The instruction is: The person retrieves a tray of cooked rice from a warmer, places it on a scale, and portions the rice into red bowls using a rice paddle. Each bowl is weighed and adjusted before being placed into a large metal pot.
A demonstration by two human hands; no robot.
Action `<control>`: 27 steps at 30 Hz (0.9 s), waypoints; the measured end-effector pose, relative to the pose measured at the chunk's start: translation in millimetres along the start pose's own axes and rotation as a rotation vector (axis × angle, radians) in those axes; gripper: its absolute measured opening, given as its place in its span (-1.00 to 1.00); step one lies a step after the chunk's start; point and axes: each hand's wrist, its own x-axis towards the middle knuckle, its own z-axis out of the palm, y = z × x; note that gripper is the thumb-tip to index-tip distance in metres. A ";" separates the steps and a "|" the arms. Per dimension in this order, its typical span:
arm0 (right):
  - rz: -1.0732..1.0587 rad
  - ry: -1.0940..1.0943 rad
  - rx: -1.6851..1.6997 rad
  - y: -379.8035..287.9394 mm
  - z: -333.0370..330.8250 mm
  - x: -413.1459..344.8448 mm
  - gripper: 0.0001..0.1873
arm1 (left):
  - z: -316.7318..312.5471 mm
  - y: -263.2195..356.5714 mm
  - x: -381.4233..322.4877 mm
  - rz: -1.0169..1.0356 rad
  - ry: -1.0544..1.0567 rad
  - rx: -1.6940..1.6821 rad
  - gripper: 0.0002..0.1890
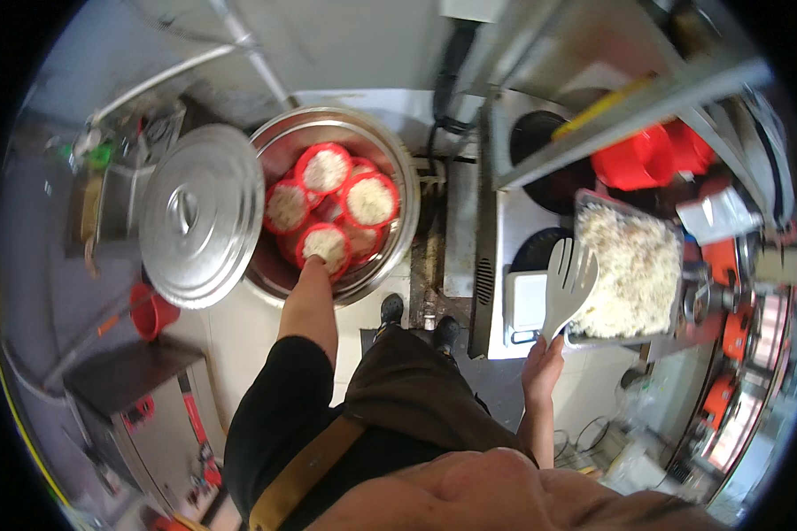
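My left hand [315, 263] reaches into a large round steel pot [405, 199], with the thumb over the rim of a red tub [327, 244] filled with white rice; the other fingers are hidden. Several more red tubs of rice, among them one tub [370, 200] at the right, sit stacked in the pot. My right hand [543, 365] grips the handle of a whitish slotted rice paddle [571, 285]. The paddle's head is held over the left edge of a rectangular tray [574, 342] heaped with cooked rice [631, 279].
A steel lid [202, 216] leans at the pot's left. Beside the tray lies a white kitchen scale [527, 302] on the counter; red containers [637, 159] stand behind. A metal shelf frame [584, 126] crosses above the counter. A red bucket [151, 312] is at the left.
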 end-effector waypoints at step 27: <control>0.446 0.077 0.507 300.0 -223.9 69.6 -0.79 | 263.3 -108.5 -693.4 1.798 -0.460 0.750 -0.54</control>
